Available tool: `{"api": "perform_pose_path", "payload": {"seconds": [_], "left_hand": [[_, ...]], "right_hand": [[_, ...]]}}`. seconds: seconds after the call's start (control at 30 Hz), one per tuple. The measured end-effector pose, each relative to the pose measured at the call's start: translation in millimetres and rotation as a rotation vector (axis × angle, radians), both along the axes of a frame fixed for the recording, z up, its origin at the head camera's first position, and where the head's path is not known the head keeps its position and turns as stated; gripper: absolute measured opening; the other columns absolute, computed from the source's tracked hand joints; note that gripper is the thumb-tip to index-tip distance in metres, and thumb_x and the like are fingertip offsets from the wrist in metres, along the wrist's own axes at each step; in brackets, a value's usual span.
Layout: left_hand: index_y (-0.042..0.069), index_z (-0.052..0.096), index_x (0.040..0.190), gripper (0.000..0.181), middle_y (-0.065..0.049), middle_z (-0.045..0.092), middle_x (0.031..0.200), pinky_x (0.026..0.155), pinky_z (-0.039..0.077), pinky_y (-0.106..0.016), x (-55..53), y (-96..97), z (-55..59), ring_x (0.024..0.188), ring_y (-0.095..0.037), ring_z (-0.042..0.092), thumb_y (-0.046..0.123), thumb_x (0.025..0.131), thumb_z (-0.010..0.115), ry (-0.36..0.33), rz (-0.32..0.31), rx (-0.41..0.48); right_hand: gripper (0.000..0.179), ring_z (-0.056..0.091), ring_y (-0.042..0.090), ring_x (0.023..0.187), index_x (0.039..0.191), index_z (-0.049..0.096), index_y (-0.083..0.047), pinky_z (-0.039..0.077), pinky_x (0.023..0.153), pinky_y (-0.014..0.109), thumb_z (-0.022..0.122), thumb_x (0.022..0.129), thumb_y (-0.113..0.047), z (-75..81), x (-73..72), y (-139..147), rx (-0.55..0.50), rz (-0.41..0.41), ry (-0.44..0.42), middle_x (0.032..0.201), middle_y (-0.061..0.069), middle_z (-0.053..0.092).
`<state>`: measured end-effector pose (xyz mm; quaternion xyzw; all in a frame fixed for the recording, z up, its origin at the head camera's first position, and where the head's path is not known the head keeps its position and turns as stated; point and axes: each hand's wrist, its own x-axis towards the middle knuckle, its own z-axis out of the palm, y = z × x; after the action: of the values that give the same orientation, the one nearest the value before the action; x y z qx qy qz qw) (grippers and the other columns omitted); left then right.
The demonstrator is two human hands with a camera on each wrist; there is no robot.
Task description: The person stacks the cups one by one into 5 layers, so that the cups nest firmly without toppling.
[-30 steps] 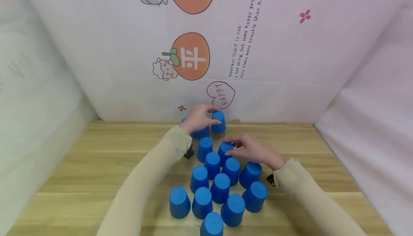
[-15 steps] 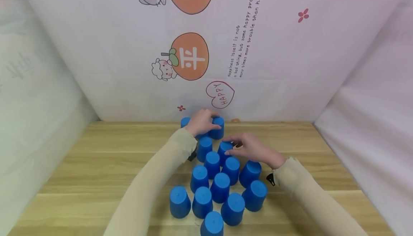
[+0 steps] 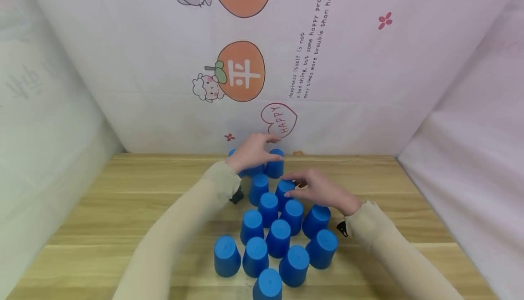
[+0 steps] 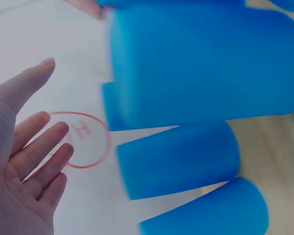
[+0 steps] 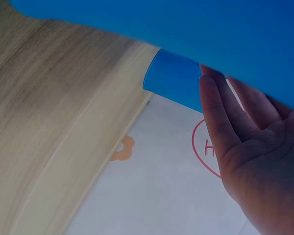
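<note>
At the back of the table my left hand [image 3: 254, 151] hovers beside and above an upside-down blue cup [image 3: 274, 169], its fingers spread and holding nothing. In the left wrist view the left palm [image 4: 27, 186] shows with straight fingers, apart from the cups. My right hand [image 3: 321, 190] has its thumb and fingers around another upside-down blue cup [image 3: 283, 193], gripping it near the top while it stands among the others. The right wrist view shows the right fingers [image 5: 215, 107] partly hidden behind a blue cup. The left hand hides part of two more cups at the back.
Several upside-down blue cups stand in front of the hands, among them a left one [image 3: 227, 256], a right one [image 3: 322, 249] and a front one [image 3: 268, 285]. A printed white cloth [image 3: 335, 122] hangs behind the wooden table [image 3: 135, 209] and on both sides.
The left hand brought a blue cup down and slightly towards me onto the table at the back, then let go and rose away from it. The right hand has stayed in place.
</note>
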<state>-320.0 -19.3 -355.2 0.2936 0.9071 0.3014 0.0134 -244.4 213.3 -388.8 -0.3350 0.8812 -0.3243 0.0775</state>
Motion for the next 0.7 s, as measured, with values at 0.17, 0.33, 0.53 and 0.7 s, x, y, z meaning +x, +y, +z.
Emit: {"api": "perform_pose_path", "payload": {"seconds": [0.17, 0.33, 0.53, 0.7], "left_hand": [[0.012, 0.063, 0.139, 0.059, -0.006, 0.063, 0.136, 0.103, 0.048, -0.046, 24.1, -19.1, 1.0, 0.126, -0.024, 0.057, 0.04, 0.09, 0.08, -0.023, -0.076, 0.07], [0.009, 0.062, 0.139, 0.061, -0.008, 0.063, 0.137, 0.103, 0.048, -0.048, 40.5, -38.7, -18.3, 0.127, -0.027, 0.057, 0.039, 0.089, 0.08, -0.089, -0.111, 0.084], [0.012, 0.066, 0.135, 0.062, 0.0, 0.066, 0.13, 0.098, 0.052, -0.042, 42.7, -45.8, -44.2, 0.119, -0.018, 0.061, 0.047, 0.086, 0.081, -0.146, -0.07, 0.081], [0.012, 0.071, 0.125, 0.05, 0.003, 0.071, 0.118, 0.095, 0.054, -0.041, 42.6, -49.8, -51.7, 0.11, -0.016, 0.065, 0.042, 0.087, 0.083, -0.147, -0.049, 0.137]], "right_hand": [[0.046, 0.07, 0.022, 0.103, 0.134, 0.066, -0.003, 0.057, 0.09, 0.046, 0.075, 0.095, -0.026, -2.3, 1.1, 0, -0.016, 0.01, 0.015, 0.126, 0.009, 0.069], [0.046, 0.07, 0.023, 0.104, 0.134, 0.066, -0.005, 0.057, 0.09, 0.047, 0.075, 0.096, -0.028, -1.8, 1.6, -1, -0.017, 0.005, 0.021, 0.127, 0.009, 0.069], [0.044, 0.069, 0.023, 0.106, 0.135, 0.066, -0.007, 0.057, 0.09, 0.047, 0.075, 0.096, -0.025, -1.9, 3.9, 1, -0.022, -0.011, 0.006, 0.129, 0.008, 0.068], [0.045, 0.069, 0.023, 0.106, 0.135, 0.066, -0.007, 0.056, 0.09, 0.048, 0.075, 0.095, -0.026, -1.7, 2.7, 0, -0.022, -0.006, 0.02, 0.127, 0.007, 0.069]]}}
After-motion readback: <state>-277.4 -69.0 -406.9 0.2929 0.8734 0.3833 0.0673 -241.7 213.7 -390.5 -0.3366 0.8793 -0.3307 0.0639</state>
